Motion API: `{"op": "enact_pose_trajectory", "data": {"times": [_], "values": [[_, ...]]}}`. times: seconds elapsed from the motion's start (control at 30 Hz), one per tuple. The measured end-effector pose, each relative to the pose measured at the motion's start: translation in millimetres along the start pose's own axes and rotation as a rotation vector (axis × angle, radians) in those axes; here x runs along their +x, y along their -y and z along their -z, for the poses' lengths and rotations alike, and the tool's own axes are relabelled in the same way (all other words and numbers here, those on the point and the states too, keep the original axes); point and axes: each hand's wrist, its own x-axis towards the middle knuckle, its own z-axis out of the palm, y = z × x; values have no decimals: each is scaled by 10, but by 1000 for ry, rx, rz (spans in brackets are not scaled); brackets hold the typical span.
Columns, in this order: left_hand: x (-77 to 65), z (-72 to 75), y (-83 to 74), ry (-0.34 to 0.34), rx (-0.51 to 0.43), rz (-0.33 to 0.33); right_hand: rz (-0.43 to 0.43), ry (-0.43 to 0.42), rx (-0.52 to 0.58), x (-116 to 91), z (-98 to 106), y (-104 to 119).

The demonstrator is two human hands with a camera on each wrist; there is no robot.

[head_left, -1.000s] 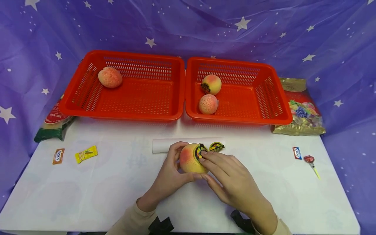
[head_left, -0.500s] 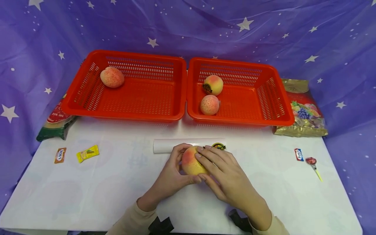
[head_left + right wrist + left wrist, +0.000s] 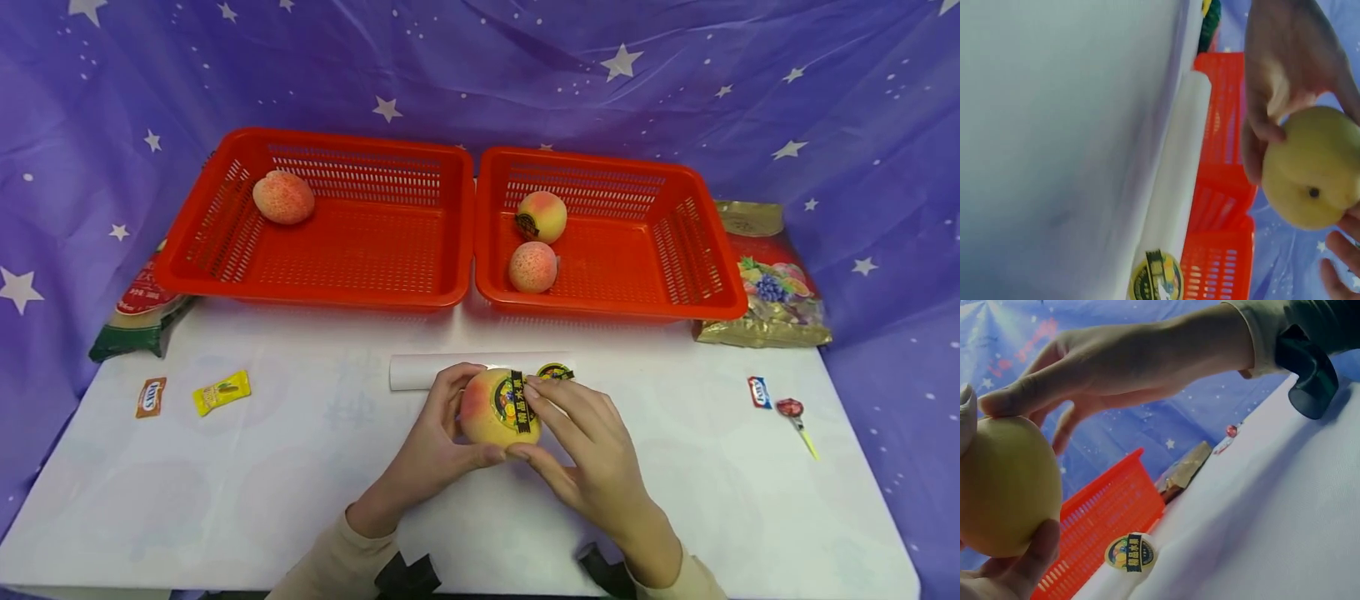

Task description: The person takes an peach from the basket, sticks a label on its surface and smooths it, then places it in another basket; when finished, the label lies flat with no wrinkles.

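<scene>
A yellow-pink peach (image 3: 480, 421) is between both hands near the middle of the table. My left hand (image 3: 429, 454) grips its left side, thumb at the front and fingers around the back. A round black-and-gold sticker (image 3: 512, 402) with a dark band lies on its upper face. My right hand (image 3: 603, 454) holds the right side, thumb low on the fruit and fingertips at the sticker's right edge. In the right wrist view the peach's (image 3: 1310, 169) underside shows a dark dimple. Just behind the hands lies a white roll (image 3: 412, 372), bearing another sticker (image 3: 555, 372) at its right end.
Two red baskets stand at the back: the left basket (image 3: 360, 298) holds one peach (image 3: 283, 198), the right basket (image 3: 615, 310) two, one stickered (image 3: 543, 217). Snack bags (image 3: 772, 283) flank them. Wrapped candies (image 3: 222, 392) lie left; a lollipop (image 3: 791, 408) lies right.
The right hand's fingers pressed over the sticker, covering it half a second ago. They have since slid right to its edge, uncovering most of it. The left hand keeps its hold on the peach.
</scene>
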Motion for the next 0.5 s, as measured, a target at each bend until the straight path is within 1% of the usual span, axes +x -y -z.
{"op": "enact_pose_trajectory", "data": {"times": [0.13,0.17,0.27,0.37,0.43,0.5], "values": [[7,3,8,3,-22,16,49,-164,4,12,-44,11],[9,2,7,4,-27,22,48,-186,3,14,-50,14],[14,9,-1,-4,-41,30,43,-192,-14,28,-66,16],[14,26,-1,-15,-49,49,66,-181,-36,37,-69,26],[14,39,2,-21,-51,63,110,-211,-46,36,-66,33],[20,46,1,-28,-53,79,138,-260,-63,28,-50,25]]}}
